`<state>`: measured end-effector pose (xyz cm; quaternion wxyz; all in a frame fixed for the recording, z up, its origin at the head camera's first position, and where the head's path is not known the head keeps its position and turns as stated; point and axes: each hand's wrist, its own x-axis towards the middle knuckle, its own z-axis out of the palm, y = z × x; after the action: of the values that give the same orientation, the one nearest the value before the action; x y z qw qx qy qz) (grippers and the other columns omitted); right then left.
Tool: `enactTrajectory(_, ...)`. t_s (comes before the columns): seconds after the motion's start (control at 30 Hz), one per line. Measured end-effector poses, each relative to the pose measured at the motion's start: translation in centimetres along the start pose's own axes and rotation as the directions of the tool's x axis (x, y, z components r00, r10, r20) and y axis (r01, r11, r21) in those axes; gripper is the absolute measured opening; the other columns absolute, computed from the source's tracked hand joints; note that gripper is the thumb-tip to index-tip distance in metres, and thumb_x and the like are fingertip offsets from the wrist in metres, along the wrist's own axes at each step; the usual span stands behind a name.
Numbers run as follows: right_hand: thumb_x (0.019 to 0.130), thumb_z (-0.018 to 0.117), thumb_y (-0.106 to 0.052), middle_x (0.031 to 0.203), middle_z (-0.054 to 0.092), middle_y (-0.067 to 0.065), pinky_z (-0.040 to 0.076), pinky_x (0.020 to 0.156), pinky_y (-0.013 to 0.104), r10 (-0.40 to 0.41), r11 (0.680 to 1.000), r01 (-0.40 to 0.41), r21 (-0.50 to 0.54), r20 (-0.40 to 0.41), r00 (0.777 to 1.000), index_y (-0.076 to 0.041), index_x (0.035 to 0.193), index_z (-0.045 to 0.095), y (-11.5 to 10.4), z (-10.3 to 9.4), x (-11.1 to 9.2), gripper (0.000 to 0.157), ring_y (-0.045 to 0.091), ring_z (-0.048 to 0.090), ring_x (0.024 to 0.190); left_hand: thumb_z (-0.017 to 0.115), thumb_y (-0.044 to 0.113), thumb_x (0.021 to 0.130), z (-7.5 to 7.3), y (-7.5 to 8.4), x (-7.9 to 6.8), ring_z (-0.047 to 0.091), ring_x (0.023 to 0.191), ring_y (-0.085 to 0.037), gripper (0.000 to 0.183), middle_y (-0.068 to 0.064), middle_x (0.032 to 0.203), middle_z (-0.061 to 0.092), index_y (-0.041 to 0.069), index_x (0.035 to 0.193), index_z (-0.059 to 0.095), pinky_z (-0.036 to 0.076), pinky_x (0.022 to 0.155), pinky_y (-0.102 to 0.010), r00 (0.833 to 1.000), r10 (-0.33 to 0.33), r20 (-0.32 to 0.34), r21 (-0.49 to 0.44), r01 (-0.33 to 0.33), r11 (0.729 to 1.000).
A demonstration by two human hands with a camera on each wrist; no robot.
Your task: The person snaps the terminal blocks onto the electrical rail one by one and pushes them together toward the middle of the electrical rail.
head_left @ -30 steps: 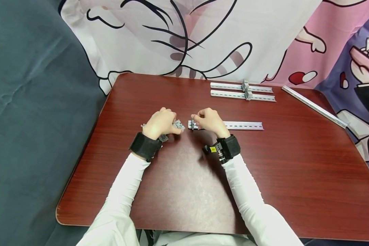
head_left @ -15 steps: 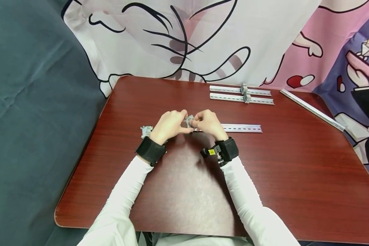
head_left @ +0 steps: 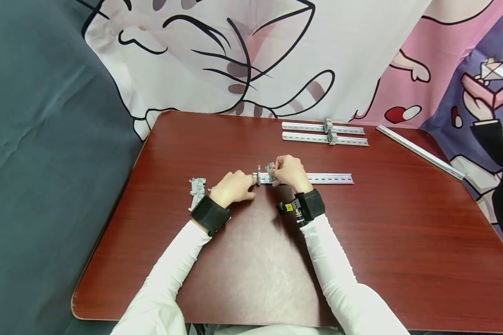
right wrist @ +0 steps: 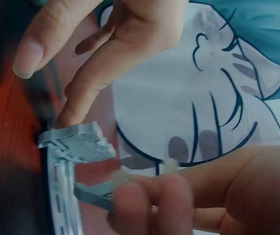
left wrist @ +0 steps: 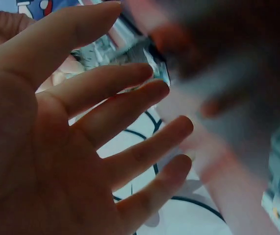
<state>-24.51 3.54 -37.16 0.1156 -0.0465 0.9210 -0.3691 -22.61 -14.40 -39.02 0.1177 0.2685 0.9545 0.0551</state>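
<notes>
A slotted metal DIN rail lies across the table, with one grey terminal block standing on its left end. My right hand pinches a second grey terminal block over the rail, just right of the first. In the right wrist view this held block tilts beside the rail, partly behind blurred fingertips. My left hand is beside the rail's left end. Its fingers are spread and nearly straight in the left wrist view, with nothing in the palm.
More grey terminal blocks lie left of my left hand, partly covered by it. Two rails with blocks on them lie at the back. Another bare rail slants along the right. A printed cloth hangs behind the table.
My left hand went from the loose blocks to the right hand with a terminal block, then drew back down and left. The right hand now holds that block over the rail.
</notes>
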Motion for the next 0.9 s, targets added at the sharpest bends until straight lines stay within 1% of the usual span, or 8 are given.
enactTrajectory(0.07,0.089,0.067,-0.015,0.070,0.071,0.011,0.055,0.084,0.039,0.022,1.000,-0.021,-0.014,0.020,1.000,-0.008,0.069,0.054,0.1,0.3,0.1,0.025,0.020,0.073,0.064,0.066,0.029,0.090,0.3,0.3,0.0,0.064,0.099,-0.031,0.019,-0.009,0.091,0.068,0.010,0.094,0.065,0.050,0.083,-0.045,1.000,-0.009,0.020,-0.006,0.009,1.000)
enactTrajectory(0.13,0.089,0.067,-0.016,0.067,0.070,0.009,0.053,0.085,0.040,0.026,0.998,-0.025,-0.057,0.025,0.999,-0.009,0.067,0.055,0.3,0.5,0.1,0.026,0.020,0.073,0.066,0.065,0.029,0.090,0.5,0.5,0.0,0.063,0.103,-0.033,0.022,-0.010,0.096,0.069,0.009,0.098,0.066,0.049,0.087,-0.047,0.999,-0.017,0.028,-0.011,0.017,1.000)
enactTrajectory(0.3,0.089,0.065,-0.017,0.060,0.062,0.000,0.047,0.065,0.030,0.020,0.987,-0.018,-0.162,0.015,1.000,-0.012,0.061,0.055,0.4,0.7,0.2,0.031,0.021,0.070,0.068,0.064,0.028,0.091,0.6,0.6,0.0,0.063,0.103,-0.032,0.022,-0.011,0.095,0.067,0.008,0.100,0.065,0.049,0.087,-0.046,0.999,-0.031,0.040,-0.008,0.032,0.999)
enactTrajectory(0.47,0.089,0.063,-0.016,0.059,0.068,0.005,0.040,0.057,0.025,0.044,0.987,-0.041,-0.156,0.021,0.999,-0.011,0.060,0.057,0.4,0.5,0.4,0.030,0.023,0.072,0.068,0.062,0.028,0.093,0.6,0.7,0.1,0.061,0.107,-0.033,0.028,-0.013,0.104,0.066,0.006,0.110,0.065,0.048,0.090,-0.046,0.998,-0.044,0.050,-0.014,0.045,0.999)
enactTrajectory(0.57,0.089,0.062,-0.015,0.064,0.072,0.007,0.044,0.059,0.026,0.055,0.988,-0.052,-0.147,0.017,0.998,-0.008,0.066,0.061,0.4,0.6,0.6,0.024,0.020,0.073,0.068,0.061,0.028,0.094,0.5,0.8,0.1,0.059,0.111,-0.033,0.032,-0.015,0.111,0.065,0.005,0.116,0.064,0.047,0.092,-0.047,0.997,-0.048,0.061,-0.025,0.049,0.998)
enactTrajectory(0.7,0.089,0.062,-0.013,0.065,0.072,0.008,0.048,0.066,0.028,0.060,0.990,-0.058,-0.126,0.014,0.998,-0.006,0.070,0.064,0.5,0.8,0.7,0.021,0.017,0.073,0.065,0.061,0.028,0.094,0.4,0.9,0.1,0.057,0.114,-0.034,0.032,-0.015,0.113,0.064,0.005,0.115,0.064,0.046,0.094,-0.049,0.997,-0.053,0.061,-0.032,0.055,0.998)
enactTrajectory(0.8,0.089,0.061,-0.012,0.061,0.071,0.006,0.047,0.063,0.026,0.060,0.991,-0.056,-0.125,0.026,0.998,-0.007,0.065,0.062,0.5,1.1,0.7,0.025,0.018,0.073,0.064,0.061,0.028,0.094,0.5,1.0,0.0,0.057,0.114,-0.033,0.032,-0.015,0.113,0.065,0.005,0.116,0.063,0.046,0.094,-0.048,0.996,-0.059,0.072,-0.040,0.062,0.997)
enactTrajectory(0.9,0.089,0.061,-0.012,0.057,0.069,0.005,0.041,0.055,0.023,0.054,0.989,-0.050,-0.140,0.026,0.998,-0.011,0.057,0.057,0.5,1.3,0.8,0.032,0.019,0.073,0.063,0.060,0.029,0.095,0.5,1.0,-0.1,0.057,0.115,-0.033,0.033,-0.015,0.113,0.065,0.005,0.117,0.063,0.046,0.095,-0.048,0.995,-0.063,0.077,-0.049,0.067,0.997)
